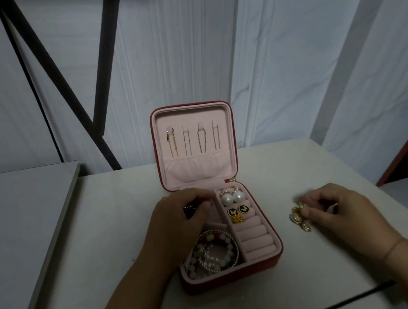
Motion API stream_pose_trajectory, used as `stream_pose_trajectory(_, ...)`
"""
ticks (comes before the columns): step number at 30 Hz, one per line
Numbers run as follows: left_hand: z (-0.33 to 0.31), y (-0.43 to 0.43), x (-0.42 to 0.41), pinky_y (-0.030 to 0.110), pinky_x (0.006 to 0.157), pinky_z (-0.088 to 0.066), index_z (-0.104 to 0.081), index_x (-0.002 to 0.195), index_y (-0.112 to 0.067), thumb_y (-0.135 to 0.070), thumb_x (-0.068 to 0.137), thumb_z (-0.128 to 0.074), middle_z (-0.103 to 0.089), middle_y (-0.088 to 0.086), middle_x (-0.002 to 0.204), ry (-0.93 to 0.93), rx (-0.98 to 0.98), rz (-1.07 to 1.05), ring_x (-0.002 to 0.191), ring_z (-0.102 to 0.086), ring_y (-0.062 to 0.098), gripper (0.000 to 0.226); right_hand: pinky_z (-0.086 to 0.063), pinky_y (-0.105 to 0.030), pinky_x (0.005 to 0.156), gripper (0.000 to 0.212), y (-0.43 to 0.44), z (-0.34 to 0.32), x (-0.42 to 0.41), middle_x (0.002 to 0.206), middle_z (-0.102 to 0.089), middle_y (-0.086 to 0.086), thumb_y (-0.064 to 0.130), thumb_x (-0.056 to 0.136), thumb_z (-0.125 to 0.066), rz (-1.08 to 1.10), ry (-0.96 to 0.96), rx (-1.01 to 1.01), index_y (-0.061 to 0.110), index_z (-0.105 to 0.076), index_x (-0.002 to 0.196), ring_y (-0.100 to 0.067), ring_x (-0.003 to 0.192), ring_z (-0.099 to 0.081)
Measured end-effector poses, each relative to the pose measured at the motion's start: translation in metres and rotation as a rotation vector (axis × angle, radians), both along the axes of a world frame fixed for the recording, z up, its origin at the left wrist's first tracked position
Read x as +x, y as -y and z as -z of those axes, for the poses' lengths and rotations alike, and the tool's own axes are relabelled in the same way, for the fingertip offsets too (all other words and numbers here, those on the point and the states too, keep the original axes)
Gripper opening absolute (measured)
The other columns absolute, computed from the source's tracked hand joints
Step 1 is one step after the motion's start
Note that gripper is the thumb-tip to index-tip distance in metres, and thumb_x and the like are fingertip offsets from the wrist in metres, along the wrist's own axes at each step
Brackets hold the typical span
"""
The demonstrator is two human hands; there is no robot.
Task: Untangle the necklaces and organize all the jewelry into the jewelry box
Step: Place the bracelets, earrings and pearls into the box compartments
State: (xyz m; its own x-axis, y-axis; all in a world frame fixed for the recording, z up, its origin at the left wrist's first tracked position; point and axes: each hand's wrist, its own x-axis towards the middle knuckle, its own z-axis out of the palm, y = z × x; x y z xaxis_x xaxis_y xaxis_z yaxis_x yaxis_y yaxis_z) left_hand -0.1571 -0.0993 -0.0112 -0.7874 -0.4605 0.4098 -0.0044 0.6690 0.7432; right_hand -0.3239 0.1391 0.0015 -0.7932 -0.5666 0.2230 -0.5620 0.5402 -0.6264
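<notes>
A red jewelry box (278, 255) with pink lining stands open on the table. Several necklace chains (193, 140) hang from hooks inside its upright lid. Bead and pearl bracelets (215, 252) fill the front left compartment. Two pearl earrings (232, 198), two black butterfly studs (237, 210) and a gold ring (236, 219) sit in the right ring rolls. My left hand (180, 221) rests over the back left compartment, fingers closed on a small dark piece (190, 208). My right hand (333, 210) pinches a gold jewelry cluster (298, 217) on the table, right of the box.
The white table (106, 243) ends near the right, with a second grey surface (12, 216) at the left. A white curtain (236, 47) and black metal bars (60, 82) stand behind. A dark cord (344, 301) crosses the table's front right.
</notes>
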Motion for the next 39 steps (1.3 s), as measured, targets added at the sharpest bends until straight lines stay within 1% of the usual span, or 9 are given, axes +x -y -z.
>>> stream_pose_trajectory(4, 0.000, 0.000, 0.000, 0.002, 0.078, -0.043, -0.062, 0.102, -0.041, -0.017, 0.088, -0.062, -0.059, -0.031, 0.094, -0.002, -0.007, -0.009, 0.095, -0.055, -0.016, 0.027, -0.041, -0.013, 0.070, 0.021, 0.012, 0.010, 0.003, 0.080, -0.064, 0.008, 0.022, 0.074, -0.080, 0.021, -0.045, 0.059, 0.035, -0.064, 0.074, -0.005, 0.077, -0.062)
stream_pose_trajectory(9, -0.001, 0.000, 0.000, 0.002, 0.079, -0.043, -0.062, 0.101, -0.042, -0.017, 0.088, -0.062, -0.057, -0.033, 0.094, -0.007, -0.007, 0.001, 0.096, -0.055, -0.014, 0.028, -0.045, -0.016, 0.055, 0.021, 0.019, 0.007, 0.004, 0.067, -0.063, 0.001, 0.014, 0.075, -0.080, 0.024, 0.020, 0.030, 0.013, -0.062, 0.065, -0.007, 0.047, -0.060)
stream_pose_trajectory(11, -0.001, 0.000, 0.000, 0.002, 0.079, -0.043, -0.063, 0.101, -0.040, -0.015, 0.088, -0.062, -0.058, -0.033, 0.093, -0.020, 0.000, 0.008, 0.097, -0.055, -0.015, 0.028, -0.048, -0.021, 0.054, 0.022, 0.021, 0.006, 0.005, 0.061, -0.064, 0.002, 0.013, 0.075, -0.080, 0.019, 0.030, 0.023, 0.013, -0.061, 0.064, -0.009, 0.044, -0.059)
stream_pose_trajectory(13, -0.001, 0.000, 0.000, 0.002, 0.079, -0.042, -0.063, 0.100, -0.040, -0.014, 0.089, -0.062, -0.058, -0.033, 0.093, -0.024, 0.007, 0.015, 0.097, -0.054, -0.016, 0.028, -0.045, -0.016, 0.048, 0.022, 0.022, 0.003, 0.007, 0.057, -0.064, 0.003, 0.011, 0.075, -0.079, 0.014, 0.042, -0.027, 0.013, -0.061, 0.064, -0.008, 0.043, -0.057)
stream_pose_trajectory(19, -0.002, 0.000, 0.000, 0.002, 0.080, -0.042, -0.062, 0.100, -0.040, -0.014, 0.088, -0.062, -0.057, -0.034, 0.092, -0.030, 0.001, 0.013, 0.097, -0.053, -0.017, 0.028, -0.041, -0.010, 0.049, 0.023, 0.039, -0.012, 0.021, 0.060, -0.060, 0.002, 0.001, 0.073, -0.078, -0.144, 0.026, -0.268, 0.021, -0.068, 0.073, -0.006, 0.050, -0.053)
stream_pose_trajectory(22, -0.002, 0.000, 0.000, 0.004, 0.081, -0.044, -0.062, 0.100, -0.041, -0.014, 0.089, -0.062, -0.057, -0.034, 0.093, -0.029, 0.004, 0.018, 0.099, -0.053, -0.016, 0.029, -0.044, -0.011, 0.058, 0.029, 0.054, -0.017, 0.029, 0.070, -0.065, 0.011, 0.005, 0.072, -0.080, -0.337, -0.092, -0.211, 0.031, -0.068, 0.077, -0.007, 0.062, -0.059)
stream_pose_trajectory(25, -0.002, -0.001, 0.000, 0.004, 0.081, -0.044, -0.063, 0.101, -0.040, -0.016, 0.089, -0.061, -0.056, -0.034, 0.093, -0.019, 0.001, 0.013, 0.098, -0.053, -0.017, 0.027, -0.046, -0.013, 0.066, 0.015, 0.062, -0.015, 0.031, 0.083, -0.066, 0.015, 0.016, 0.075, -0.074, -0.466, -0.232, -0.111, 0.027, -0.072, 0.085, 0.000, 0.075, -0.060)
stream_pose_trajectory(33, -0.001, 0.000, 0.000, 0.001, 0.081, -0.042, -0.065, 0.103, -0.035, -0.016, 0.089, -0.061, -0.056, -0.033, 0.093, -0.017, 0.000, 0.012, 0.095, -0.052, -0.020, 0.025, -0.054, -0.036, 0.070, 0.011, 0.066, -0.007, 0.028, 0.086, -0.068, 0.012, 0.026, 0.075, -0.067, -0.501, -0.393, -0.032, 0.024, -0.074, 0.083, -0.007, 0.080, -0.062)
stream_pose_trajectory(39, -0.001, 0.000, 0.001, 0.001, 0.081, -0.042, -0.065, 0.104, -0.035, -0.016, 0.089, -0.061, -0.058, -0.030, 0.093, -0.010, -0.002, 0.015, 0.098, -0.053, -0.016, 0.025, -0.046, -0.020, 0.074, 0.025, 0.062, 0.002, 0.030, 0.092, -0.068, 0.004, 0.029, 0.084, -0.054, -0.508, -0.434, -0.075, 0.019, -0.077, 0.088, -0.005, 0.087, -0.057)
